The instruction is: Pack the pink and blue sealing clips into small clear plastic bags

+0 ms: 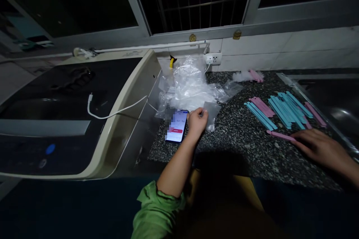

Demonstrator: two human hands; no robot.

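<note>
Between the fingers of my left hand [198,122] is a small clear plastic bag [213,114], pinched at its left side. A heap of clear plastic bags [186,82] lies just behind it. My right hand [319,145] holds a flat pink stick [280,136] by its right end, low over the counter, its rounded tip pointing left. Whether the stick touches the counter I cannot tell. Behind my right hand lie blue sticks [280,111] and pink sticks [262,106] in loose rows. A lit phone [176,127] rests beside my left wrist.
A washing machine [112,149] stands at the left, with a white charging cable [120,112] across its lid. At the right is a metal sink edge [333,127]. A filled bag with pink sticks [255,76] lies by the wall, near a socket [215,58].
</note>
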